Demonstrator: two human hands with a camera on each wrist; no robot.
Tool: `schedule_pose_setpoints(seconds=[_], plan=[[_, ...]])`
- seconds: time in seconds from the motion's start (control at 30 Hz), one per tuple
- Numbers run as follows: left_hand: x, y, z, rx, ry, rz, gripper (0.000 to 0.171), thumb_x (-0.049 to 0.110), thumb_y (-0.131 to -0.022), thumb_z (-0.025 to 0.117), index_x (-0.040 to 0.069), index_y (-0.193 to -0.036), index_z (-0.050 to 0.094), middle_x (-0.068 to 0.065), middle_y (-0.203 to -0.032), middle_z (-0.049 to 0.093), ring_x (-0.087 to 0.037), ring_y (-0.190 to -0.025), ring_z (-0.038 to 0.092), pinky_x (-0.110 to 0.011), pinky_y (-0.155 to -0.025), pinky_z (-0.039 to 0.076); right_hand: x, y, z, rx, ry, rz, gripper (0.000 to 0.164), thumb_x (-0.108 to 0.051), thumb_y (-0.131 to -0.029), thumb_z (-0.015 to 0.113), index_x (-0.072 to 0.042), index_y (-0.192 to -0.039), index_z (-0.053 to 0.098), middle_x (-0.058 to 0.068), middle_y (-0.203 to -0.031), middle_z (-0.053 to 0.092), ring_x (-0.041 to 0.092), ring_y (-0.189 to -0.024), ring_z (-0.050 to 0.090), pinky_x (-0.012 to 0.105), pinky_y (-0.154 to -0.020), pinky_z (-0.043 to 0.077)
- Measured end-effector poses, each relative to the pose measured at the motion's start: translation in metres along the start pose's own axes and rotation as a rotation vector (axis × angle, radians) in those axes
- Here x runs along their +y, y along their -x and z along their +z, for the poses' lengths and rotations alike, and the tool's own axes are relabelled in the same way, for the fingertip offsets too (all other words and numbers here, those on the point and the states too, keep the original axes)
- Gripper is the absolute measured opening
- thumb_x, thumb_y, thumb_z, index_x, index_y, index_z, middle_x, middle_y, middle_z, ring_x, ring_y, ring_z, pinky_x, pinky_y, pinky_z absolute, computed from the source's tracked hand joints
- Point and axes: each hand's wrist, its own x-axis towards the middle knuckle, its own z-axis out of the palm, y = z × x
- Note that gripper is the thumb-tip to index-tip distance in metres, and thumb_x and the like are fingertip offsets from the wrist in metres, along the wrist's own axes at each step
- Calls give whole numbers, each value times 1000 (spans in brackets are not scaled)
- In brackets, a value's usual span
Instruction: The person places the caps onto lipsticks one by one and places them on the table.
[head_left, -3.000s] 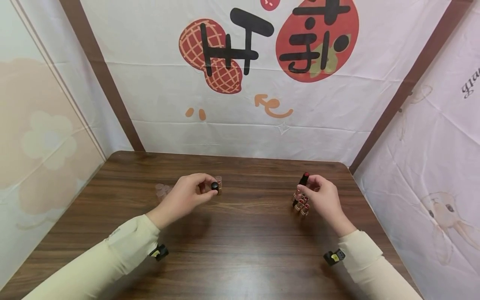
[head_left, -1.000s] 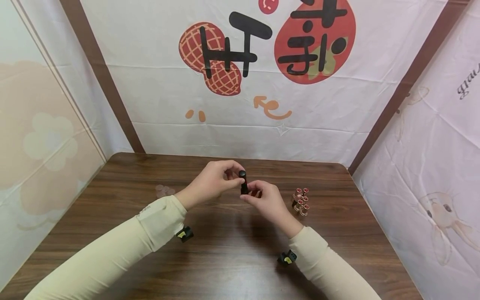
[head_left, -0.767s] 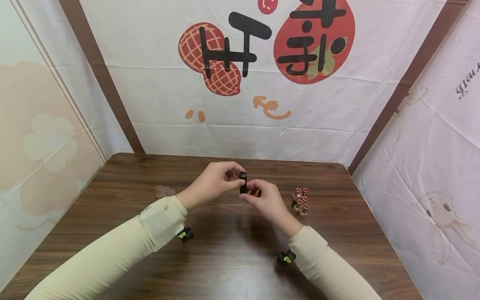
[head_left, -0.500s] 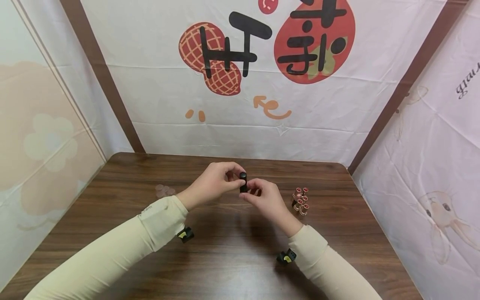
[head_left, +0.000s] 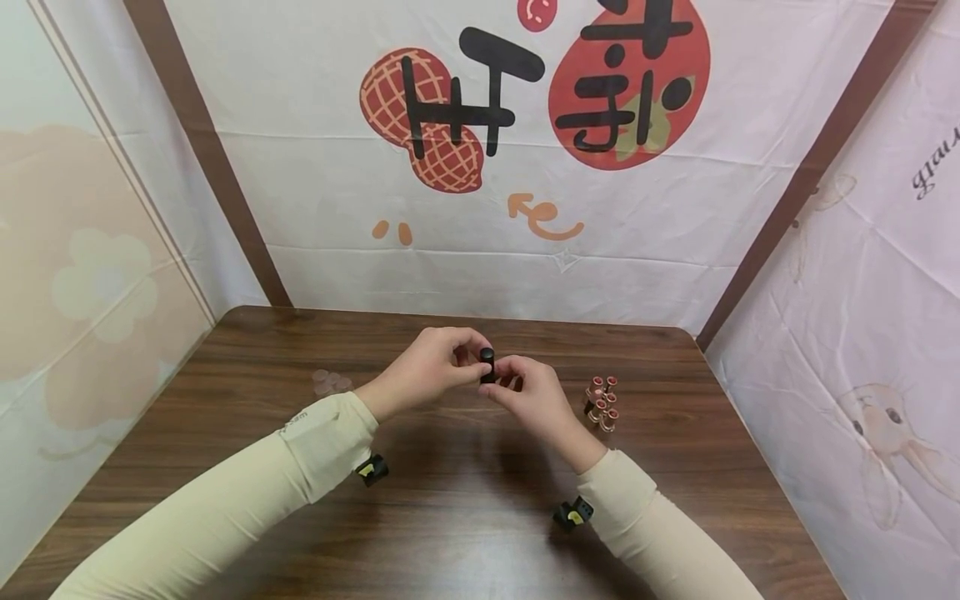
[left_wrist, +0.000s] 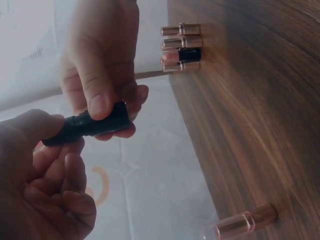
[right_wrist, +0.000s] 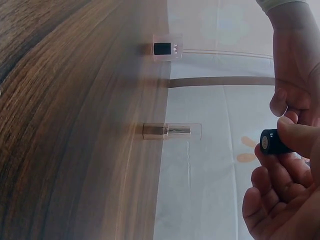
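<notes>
Over the middle of the table, my two hands meet on a black lipstick (head_left: 487, 367). My left hand (head_left: 435, 367) pinches the cap (left_wrist: 57, 132) at its upper end between thumb and fingers. My right hand (head_left: 536, 400) pinches the base (left_wrist: 112, 120), whose round bottom end shows in the right wrist view. No red tip is visible; the cap covers it. Right of my right hand stands a cluster of several uncapped lipsticks (head_left: 602, 404), mostly rose-gold with red tips. The right wrist view has a rose-gold lipstick under a clear cap (right_wrist: 167, 131), upright on the table.
Several clear caps (head_left: 326, 383) stand on the left of the wooden table (head_left: 465, 517), partly behind my left wrist. A printed white cloth (head_left: 315, 200) hangs along the table's back edge, with more cloth at both sides.
My right hand has brought the black lipstick from the cluster to the middle, and my left hand has moved right with the cap. The two parts are joined; the visible tube has grown shorter.
</notes>
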Motion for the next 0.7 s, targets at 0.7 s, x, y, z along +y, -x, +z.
schedule_pose_setpoints(seconds=[0.7], plan=[[-6, -1, 3, -4, -50, 16, 9, 22, -95, 76, 23, -102, 72, 8, -85, 66, -15, -71, 58, -29, -59, 48, -1, -1, 3, -3, 62, -45, 14, -17, -87, 83, -17, -96, 73, -3, -85, 65, 18, -70, 59, 27, -58, 49]])
